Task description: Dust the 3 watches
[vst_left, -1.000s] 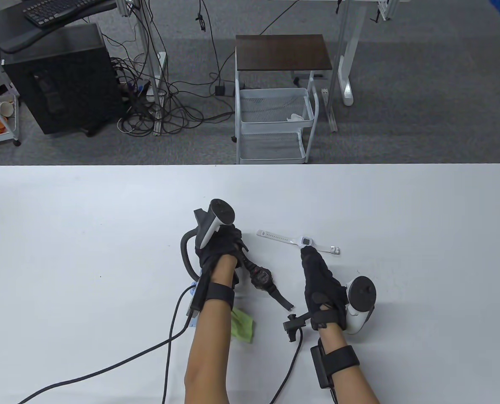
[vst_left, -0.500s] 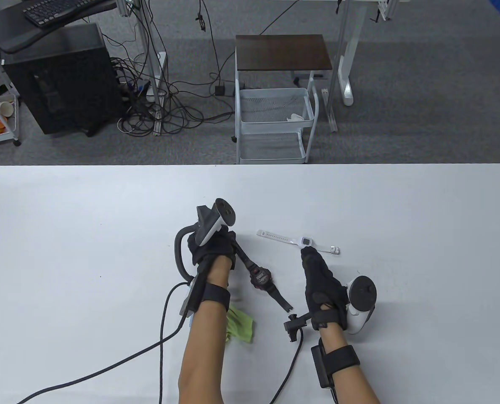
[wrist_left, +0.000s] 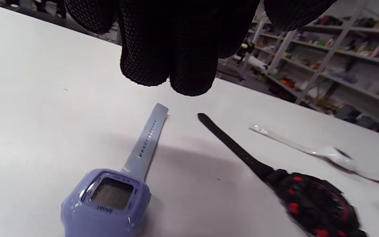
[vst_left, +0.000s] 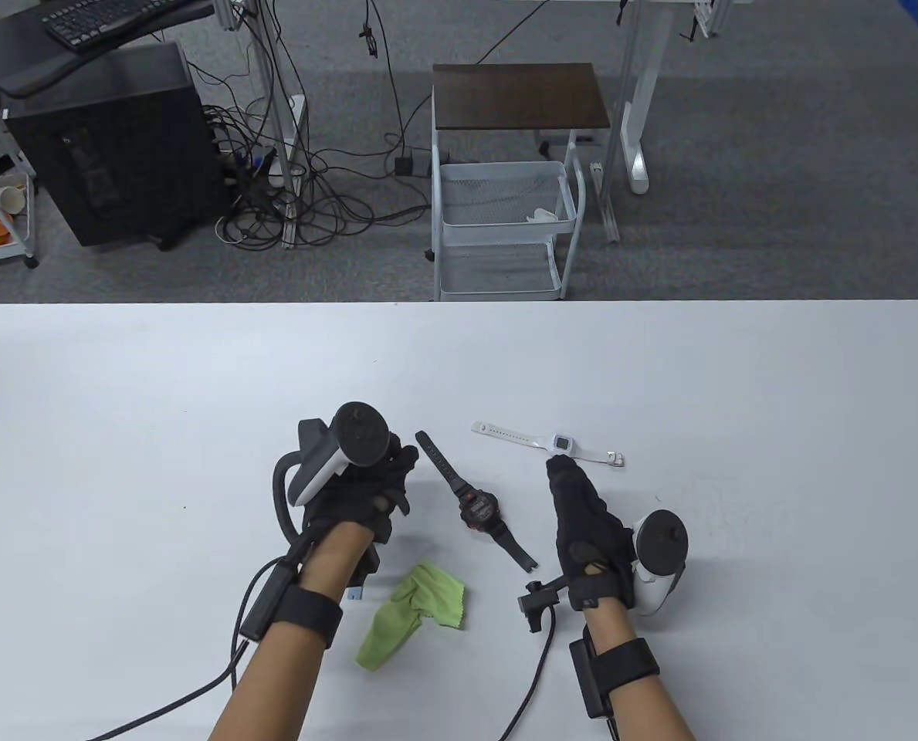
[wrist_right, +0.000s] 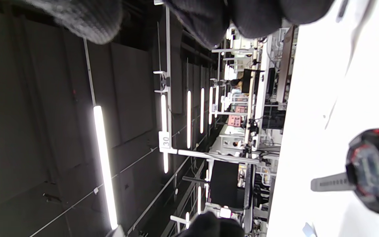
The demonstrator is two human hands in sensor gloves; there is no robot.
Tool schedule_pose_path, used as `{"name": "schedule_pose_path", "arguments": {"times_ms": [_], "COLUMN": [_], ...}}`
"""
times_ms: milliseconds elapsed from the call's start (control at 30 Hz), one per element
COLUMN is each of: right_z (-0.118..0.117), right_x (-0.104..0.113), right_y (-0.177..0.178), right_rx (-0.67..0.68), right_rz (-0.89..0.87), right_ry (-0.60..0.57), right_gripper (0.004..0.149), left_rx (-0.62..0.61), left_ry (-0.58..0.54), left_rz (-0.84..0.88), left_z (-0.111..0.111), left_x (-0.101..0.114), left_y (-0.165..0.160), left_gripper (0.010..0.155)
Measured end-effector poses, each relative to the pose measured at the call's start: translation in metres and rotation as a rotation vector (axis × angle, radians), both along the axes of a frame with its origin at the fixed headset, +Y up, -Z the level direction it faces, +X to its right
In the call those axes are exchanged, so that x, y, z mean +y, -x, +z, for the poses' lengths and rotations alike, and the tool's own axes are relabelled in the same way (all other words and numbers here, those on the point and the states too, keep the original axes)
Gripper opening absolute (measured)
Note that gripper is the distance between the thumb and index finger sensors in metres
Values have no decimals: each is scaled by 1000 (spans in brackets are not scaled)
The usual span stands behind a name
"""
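Three watches lie on the white table [vst_left: 119,432]. The black watch with red marks [vst_left: 478,509] lies flat in the middle, also in the left wrist view [wrist_left: 311,204] and the right wrist view [wrist_right: 370,171]. The white watch [vst_left: 559,442] lies behind it to the right. The lilac watch [wrist_left: 107,197] sits under my left hand [vst_left: 393,471], hidden in the table view. My left fingers [wrist_left: 176,65] hang relaxed above its strap and hold nothing. My right hand [vst_left: 563,467] lies stretched out, fingertips just short of the white watch. A green cloth [vst_left: 412,614] lies crumpled between my forearms.
Black cables [vst_left: 157,695] trail from both wrists over the table's near edge. Beyond the far edge stand a white wire cart [vst_left: 505,224] and a black computer case [vst_left: 111,147] on the floor.
My left hand let go of the black watch's strap and drew back to the left, uncovering the green cloth. The black watch now lies free. The right hand has barely moved.
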State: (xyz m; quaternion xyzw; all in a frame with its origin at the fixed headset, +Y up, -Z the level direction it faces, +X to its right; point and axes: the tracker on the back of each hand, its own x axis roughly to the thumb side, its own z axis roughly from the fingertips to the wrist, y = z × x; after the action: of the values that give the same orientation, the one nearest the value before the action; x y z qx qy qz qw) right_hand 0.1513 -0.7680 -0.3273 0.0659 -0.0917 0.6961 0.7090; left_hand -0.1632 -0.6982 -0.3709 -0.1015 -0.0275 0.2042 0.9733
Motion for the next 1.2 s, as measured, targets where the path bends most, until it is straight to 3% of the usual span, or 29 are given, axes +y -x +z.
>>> {"name": "schedule_pose_path", "arguments": {"times_ms": [167,267,533,667,833,1000,1200], "right_z": [-3,-2,5,13,20,22,24], "right_x": [8,9,36,36,9,-1,1], "right_y": [-1,-4,-6,-8,-10,-10,-6], "right_rx": [60,62,97,85,71,107,135], "right_rz": [-63,-101,-227,-155,-114,-21,29], "right_ry": [-43,-44,-111,-129,-88,-58,-75], "right_gripper": [79,79,79,78,78,78,78], "left_rx": [-131,-135,-169,-225,-274,-314,-402], "left_ry": [-133,-203,-144,-158,-130,-89,-11], "left_rz": [269,410,586,542,455,390,125], "left_z": [41,60,83,85,90,89,92], "left_x": [0,-10,-33,-33,-33,-32,-37], "left_y": [12,18,23,25,35,36,13], "left_gripper": [57,58,60,60,60,60,64]}}
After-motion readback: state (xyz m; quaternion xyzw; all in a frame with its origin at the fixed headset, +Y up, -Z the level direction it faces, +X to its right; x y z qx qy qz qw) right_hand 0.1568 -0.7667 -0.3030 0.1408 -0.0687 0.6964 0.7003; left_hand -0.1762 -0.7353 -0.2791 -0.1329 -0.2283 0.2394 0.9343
